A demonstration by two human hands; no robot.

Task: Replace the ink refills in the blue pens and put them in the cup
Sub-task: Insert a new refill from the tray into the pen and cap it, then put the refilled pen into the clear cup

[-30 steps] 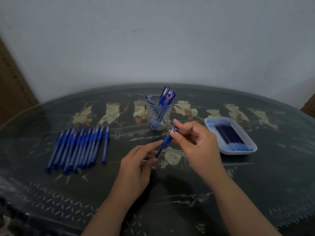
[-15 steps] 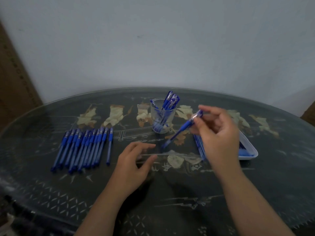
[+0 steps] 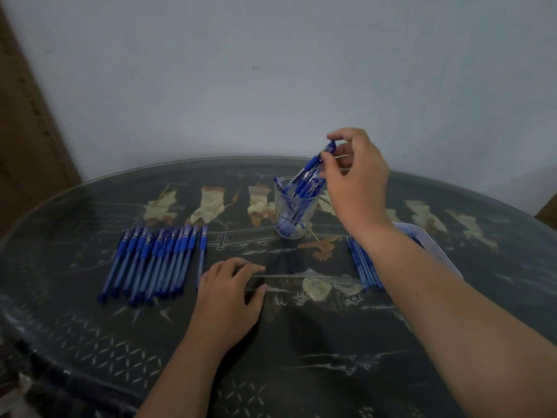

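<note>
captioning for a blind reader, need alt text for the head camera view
A person's right hand pinches a blue pen by its top, its lower end dipping into a clear cup holding several blue pens. The left hand rests on the dark table beside a row of blue pens; a white tray sits at right.

Pinches 1 blue pen (image 3: 313,162) near its top end in the right hand (image 3: 358,182), slanted, lower end at the mouth of the clear cup (image 3: 281,218) holding other pens (image 3: 307,187). Rests the left hand (image 3: 227,297), fingers loosely bent, on the dark patterned table (image 3: 331,357), just right of a row of blue pens (image 3: 153,260). Shows loose refills (image 3: 363,267) lying beside a white tray (image 3: 440,254), both partly hidden by the right forearm.
</note>
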